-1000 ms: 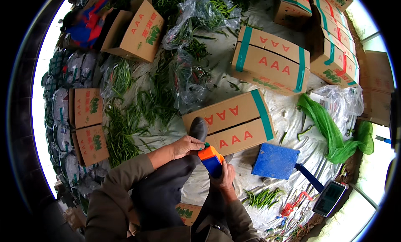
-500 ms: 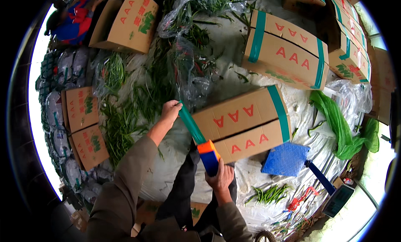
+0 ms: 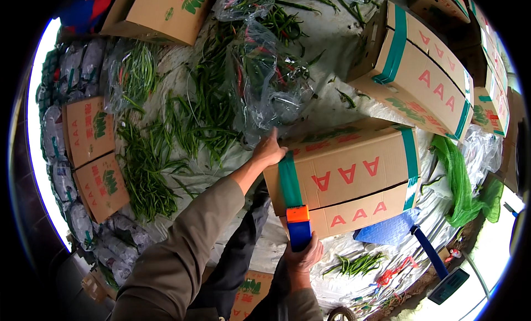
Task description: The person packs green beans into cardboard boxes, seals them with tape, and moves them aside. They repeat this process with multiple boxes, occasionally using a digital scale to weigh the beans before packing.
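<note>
A brown cardboard box (image 3: 343, 171) with red letters lies in front of me. One green tape band (image 3: 412, 160) crosses its right end. Another strip of green tape (image 3: 289, 182) lies over its left end, running down to an orange and blue tape dispenser (image 3: 299, 232). My right hand (image 3: 303, 259) grips the dispenser's lower end, holding it against the box's near side. At the far left corner my left hand (image 3: 269, 148) rests on the box edge by the tape's end, thumb and forefinger apart. Its other fingers are partly hidden.
Loose green peppers (image 3: 149, 182) and a clear plastic bag (image 3: 271, 83) lie left and beyond. Another taped box (image 3: 420, 72) stands far right. A blue platform scale (image 3: 381, 229) and green netting (image 3: 459, 182) are at right. Flat cartons (image 3: 91, 133) lie left.
The green tape, earlier stretched out past the box's left end, now lies down across it. My left hand moved right onto the box edge. The view has shifted, and the dispenser is more upright.
</note>
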`<control>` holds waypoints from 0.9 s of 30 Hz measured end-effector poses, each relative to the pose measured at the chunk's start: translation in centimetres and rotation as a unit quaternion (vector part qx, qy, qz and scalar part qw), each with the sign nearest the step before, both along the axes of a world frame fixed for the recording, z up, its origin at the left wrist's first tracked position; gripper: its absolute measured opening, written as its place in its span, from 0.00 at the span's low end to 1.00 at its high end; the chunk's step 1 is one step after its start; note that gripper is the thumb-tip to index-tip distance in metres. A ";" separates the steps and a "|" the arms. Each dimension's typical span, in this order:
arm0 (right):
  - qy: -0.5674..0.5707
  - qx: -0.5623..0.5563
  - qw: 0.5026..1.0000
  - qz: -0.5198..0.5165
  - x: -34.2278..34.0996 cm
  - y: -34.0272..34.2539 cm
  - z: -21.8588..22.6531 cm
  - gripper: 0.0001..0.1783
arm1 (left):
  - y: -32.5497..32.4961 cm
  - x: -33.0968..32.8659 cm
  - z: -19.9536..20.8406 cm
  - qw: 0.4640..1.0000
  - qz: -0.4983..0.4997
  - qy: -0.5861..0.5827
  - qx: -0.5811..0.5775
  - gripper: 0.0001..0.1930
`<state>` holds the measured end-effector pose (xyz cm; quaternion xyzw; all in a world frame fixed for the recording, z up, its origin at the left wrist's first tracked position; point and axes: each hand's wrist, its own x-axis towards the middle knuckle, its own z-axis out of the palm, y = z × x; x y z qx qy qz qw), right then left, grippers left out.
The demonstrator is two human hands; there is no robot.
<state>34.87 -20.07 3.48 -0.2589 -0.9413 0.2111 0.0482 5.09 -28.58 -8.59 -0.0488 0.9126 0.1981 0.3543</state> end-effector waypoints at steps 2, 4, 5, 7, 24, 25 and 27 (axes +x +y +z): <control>0.008 -0.005 1.000 0.004 0.0 -0.1 -0.1 0.40 | -1.5 1.5 -0.3 0.993 0.060 0.097 -0.030 0.29; 0.026 0.005 1.000 0.003 0.1 0.0 -0.3 0.38 | -3.2 4.2 0.1 0.970 0.174 0.163 0.045 0.32; 0.020 0.000 1.000 0.003 0.3 0.2 -0.2 0.39 | -2.4 6.9 1.0 0.957 0.239 0.156 0.040 0.32; 0.027 -0.010 1.000 0.008 0.0 0.4 0.2 0.39 | -0.1 13.2 2.3 0.925 0.342 0.157 0.053 0.31; 0.061 -0.078 0.992 0.072 3.0 3.5 -1.6 0.41 | 1.0 19.4 0.7 0.887 0.327 0.284 0.160 0.25; 0.095 -0.069 0.990 0.078 4.3 4.3 -1.2 0.42 | 1.3 19.0 0.5 0.879 0.325 0.314 0.155 0.25; 0.057 -0.074 0.992 0.085 9.6 5.6 -1.3 0.38 | 1.9 19.3 0.4 0.889 0.310 0.315 0.116 0.24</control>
